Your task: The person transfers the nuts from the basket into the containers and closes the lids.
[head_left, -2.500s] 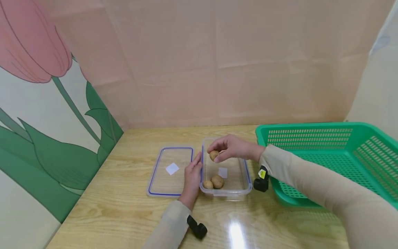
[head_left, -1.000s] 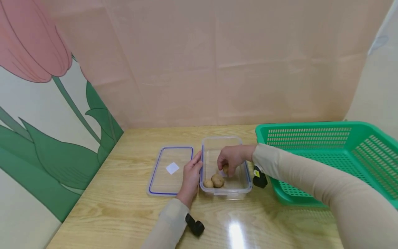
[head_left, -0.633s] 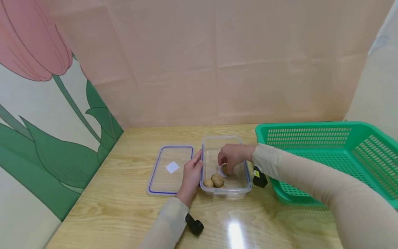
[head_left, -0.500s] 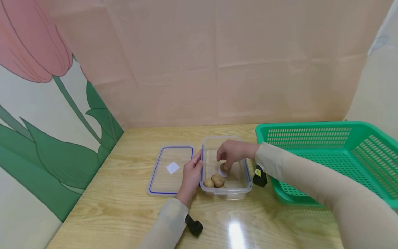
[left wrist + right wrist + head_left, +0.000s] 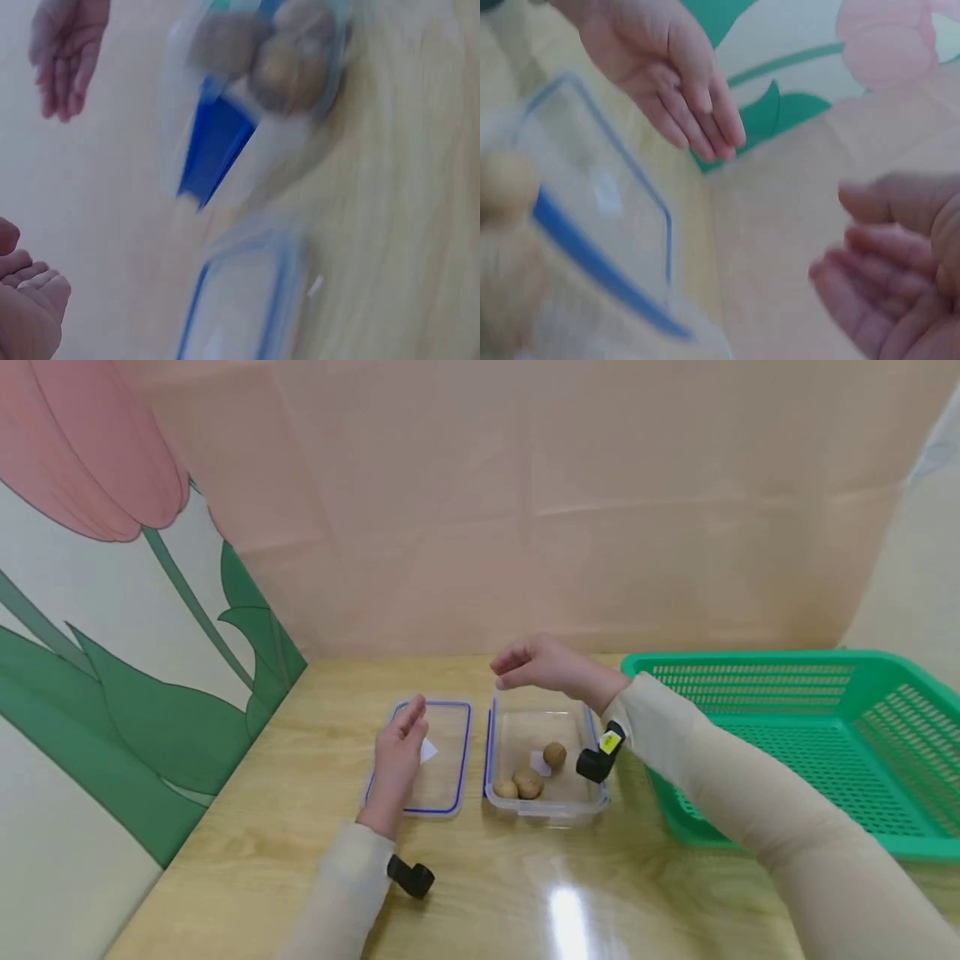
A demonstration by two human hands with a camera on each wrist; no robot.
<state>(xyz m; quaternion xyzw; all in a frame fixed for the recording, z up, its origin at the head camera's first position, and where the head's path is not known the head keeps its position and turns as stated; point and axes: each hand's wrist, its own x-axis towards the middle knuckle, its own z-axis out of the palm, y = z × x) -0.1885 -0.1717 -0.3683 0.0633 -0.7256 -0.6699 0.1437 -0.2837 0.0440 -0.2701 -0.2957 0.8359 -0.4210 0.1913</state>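
Observation:
Three small potatoes lie in a clear plastic food container point(image 5: 551, 806): two touch at its near left corner, and a third potato point(image 5: 554, 754) sits apart by a white paper square. Left of the container, the flat clear lid point(image 5: 446, 785) with a blue seal rests on the table. Over the lid hovers my left hand point(image 5: 397, 760), fingers extended and holding nothing. My right hand point(image 5: 551, 668) is raised above the container's far end, its fingers relaxed and nothing in its grasp. The right wrist view shows both hands bare, my right hand point(image 5: 900, 277) with a gap between thumb and fingers.
A large green plastic basket point(image 5: 757, 658) stands on the right, partly behind my right sleeve. The wooden table point(image 5: 487, 893) meets a pink-covered wall at the back. A wall with a painted tulip rises on the left.
My right hand carried a potato down into the container, let it go and rose away. My left hand left the container's side and moved left over the lid.

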